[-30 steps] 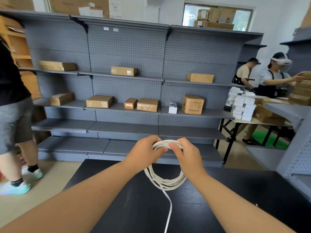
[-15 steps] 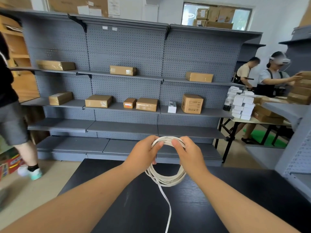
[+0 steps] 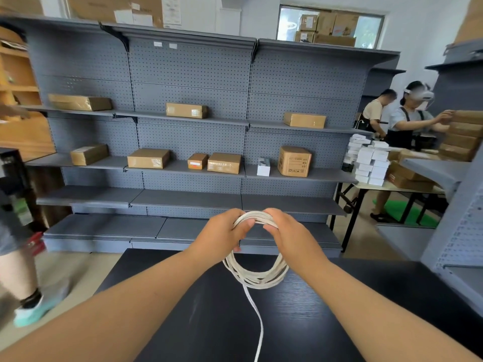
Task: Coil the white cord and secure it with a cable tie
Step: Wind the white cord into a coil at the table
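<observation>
Left grip [image 3: 222, 231] and right grip [image 3: 292, 236]: both are clamped on the top of the white cord [image 3: 257, 280], fingers curled round the bundled loops, the two grips close together. The coil hangs from them above the near part of the black counter [image 3: 366, 309]. Its lower arc is just over the surface; contact cannot be confirmed. One loose tail [image 3: 254, 309] runs from the bottom of the coil toward the near edge and out of view.

Step in hand, as judged: gather the loops and take in the loose tail.
- Hold the bundle with one grip.
- Feed the tail with the other, in loops of matching size.
- Keep the flat cord free of twist.
- Do not relax both grips together, or the loops are likely to spring apart.
- No cable tie is visible; locate it before releasing a grip.

Containers: the grey shelving [image 3: 188, 199] at the far side carries closed cardboard boxes [image 3: 148, 158] and one small white box [image 3: 263, 167]. Contents are not visible. At the far right, a stack of white boxes [image 3: 371, 163] stands on a table, also closed.
</observation>
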`<state>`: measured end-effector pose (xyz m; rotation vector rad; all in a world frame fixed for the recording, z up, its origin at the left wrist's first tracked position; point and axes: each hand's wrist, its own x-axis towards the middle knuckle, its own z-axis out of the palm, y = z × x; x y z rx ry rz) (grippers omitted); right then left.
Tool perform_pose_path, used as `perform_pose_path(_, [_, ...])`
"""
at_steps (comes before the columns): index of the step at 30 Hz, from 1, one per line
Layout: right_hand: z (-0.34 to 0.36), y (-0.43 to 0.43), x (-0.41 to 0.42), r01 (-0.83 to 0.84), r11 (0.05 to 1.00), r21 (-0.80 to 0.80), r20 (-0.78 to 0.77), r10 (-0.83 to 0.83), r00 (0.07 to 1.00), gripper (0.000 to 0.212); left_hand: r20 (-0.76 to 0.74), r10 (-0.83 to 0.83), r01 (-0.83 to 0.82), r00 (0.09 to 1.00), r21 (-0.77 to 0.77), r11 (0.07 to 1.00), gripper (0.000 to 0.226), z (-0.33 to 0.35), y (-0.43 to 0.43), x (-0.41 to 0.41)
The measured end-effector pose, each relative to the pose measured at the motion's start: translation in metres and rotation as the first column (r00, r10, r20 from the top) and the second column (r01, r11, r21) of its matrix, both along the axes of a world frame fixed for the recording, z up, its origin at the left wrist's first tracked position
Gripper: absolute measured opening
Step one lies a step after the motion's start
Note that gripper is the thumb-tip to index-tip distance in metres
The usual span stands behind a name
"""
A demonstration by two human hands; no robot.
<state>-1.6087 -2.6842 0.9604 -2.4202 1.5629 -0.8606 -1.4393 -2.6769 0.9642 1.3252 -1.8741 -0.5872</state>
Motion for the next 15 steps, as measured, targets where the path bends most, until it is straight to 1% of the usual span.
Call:
perform_pose_path(2, [-0.001, 0.0, -0.001, 0.01, 1.0, -0.023, 0.033, -0.009, 0.999, 0.029, -0.135, -0.023, 0.031, 0.991, 0.052, 0.998, 0.012, -0.001, 0.002, -0.001])
perform_pose_path(4, [0.0, 0.002, -0.001, 0.049, 0.997, -0.053, 0.139, -0.041, 0.989, 0.027, -0.287, -0.037, 0.069, 0.957, 0.104, 0.992, 0.012, -0.002, 0.005, -0.003])
perform_pose_path(5, [0.0, 0.002, -0.002, 0.071, 0.995, -0.067, 0.194, -0.056, 0.979, 0.025, -0.337, -0.035, 0.08, 0.941, 0.12, 0.99, 0.013, -0.003, 0.007, -0.004])
perform_pose_path(6, [0.0, 0.003, -0.002, 0.09, 0.993, -0.072, 0.231, -0.072, 0.97, 0.023, -0.351, -0.027, 0.075, 0.936, 0.126, 0.989, 0.013, -0.003, 0.009, -0.005])
perform_pose_path(7, [-0.001, 0.003, -0.002, 0.104, 0.992, -0.067, 0.252, -0.084, 0.964, 0.022, -0.325, -0.013, 0.054, 0.945, 0.119, 0.991, 0.013, -0.004, 0.009, -0.006])
perform_pose_path(8, [-0.003, 0.004, -0.002, 0.113, 0.992, -0.053, 0.263, -0.095, 0.96, 0.023, -0.266, 0.005, 0.022, 0.964, 0.098, 0.995, 0.013, -0.005, 0.009, -0.007])
perform_pose_path(10, [-0.007, 0.004, -0.001, 0.116, 0.993, -0.015, 0.275, -0.108, 0.955, 0.025, -0.113, 0.044, -0.041, 0.993, 0.024, 0.999, 0.014, -0.006, 0.008, -0.007])
perform_pose_path(13, [-0.01, 0.003, -0.001, 0.095, 0.995, 0.015, 0.253, -0.096, 0.963, 0.025, 0.056, 0.101, -0.095, 0.993, -0.096, 0.991, 0.022, -0.005, 0.005, -0.007])
perform_pose_path(15, [-0.01, 0.004, -0.001, 0.077, 0.997, 0.013, 0.224, -0.078, 0.972, 0.027, 0.138, 0.135, -0.112, 0.981, -0.159, 0.981, 0.027, -0.003, 0.002, -0.006])
